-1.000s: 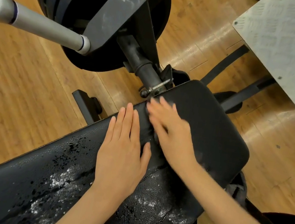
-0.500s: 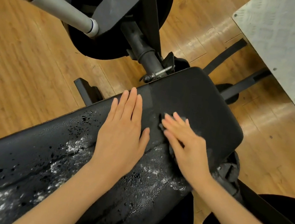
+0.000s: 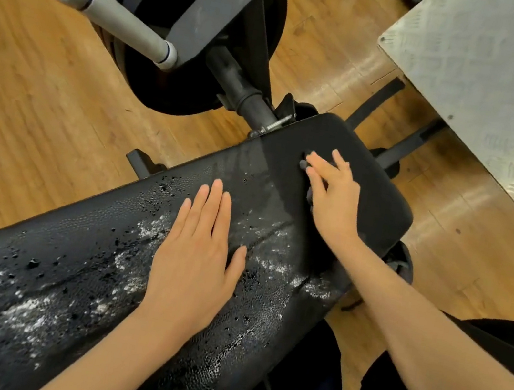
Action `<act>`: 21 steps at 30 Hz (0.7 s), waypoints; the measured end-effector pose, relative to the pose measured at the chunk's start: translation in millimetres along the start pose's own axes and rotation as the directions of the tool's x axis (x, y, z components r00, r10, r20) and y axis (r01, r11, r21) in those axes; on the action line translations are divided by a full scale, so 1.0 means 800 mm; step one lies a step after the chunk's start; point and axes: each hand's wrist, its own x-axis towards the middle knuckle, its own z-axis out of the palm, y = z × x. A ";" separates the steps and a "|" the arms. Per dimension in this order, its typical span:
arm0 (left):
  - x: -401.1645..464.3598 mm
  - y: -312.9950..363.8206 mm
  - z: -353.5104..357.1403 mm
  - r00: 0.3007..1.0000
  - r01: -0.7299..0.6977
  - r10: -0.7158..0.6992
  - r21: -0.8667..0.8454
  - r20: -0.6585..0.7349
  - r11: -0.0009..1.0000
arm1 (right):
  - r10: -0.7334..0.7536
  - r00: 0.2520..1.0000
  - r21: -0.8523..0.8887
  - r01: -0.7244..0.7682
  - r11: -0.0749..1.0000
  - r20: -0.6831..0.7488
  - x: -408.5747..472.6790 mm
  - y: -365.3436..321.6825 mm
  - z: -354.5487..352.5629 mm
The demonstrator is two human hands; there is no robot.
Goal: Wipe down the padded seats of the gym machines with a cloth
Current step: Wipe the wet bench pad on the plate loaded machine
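**Black padded seat, wet and half wiped**

Black vinyl covers the padded seat (image 3: 356, 163) at the far end of a long bench pad (image 3: 67, 265), and both hands lie on this surface. The right hand (image 3: 334, 190) presses down on a dark cloth (image 3: 309, 194), of which only small bits show at the fingertips and beside the palm; the fingers are spread and nearly straight over it, so the cloth is pinned flat rather than bunched in a fist. The left hand (image 3: 198, 253) rests palm down on the long pad, fingers straight and close together, thumb out to the side, holding nothing.

Water beads and whitish foamy streaks cover the pad around and behind the left hand, while the seat under the right hand looks matte and mostly dry. Beyond the seat stands a stack of black weight plates (image 3: 177, 11) with a grey metal bar (image 3: 115, 14) sticking out toward the camera. A grey checker-plate platform (image 3: 505, 83) sits at the upper right on the wooden floor (image 3: 25, 105).
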 end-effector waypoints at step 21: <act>-0.002 -0.001 0.002 0.997 0.010 -0.010 0.007 0.070 1.000 | -0.203 0.952 0.021 0.204 0.979 0.228 -0.059 0.053 -0.059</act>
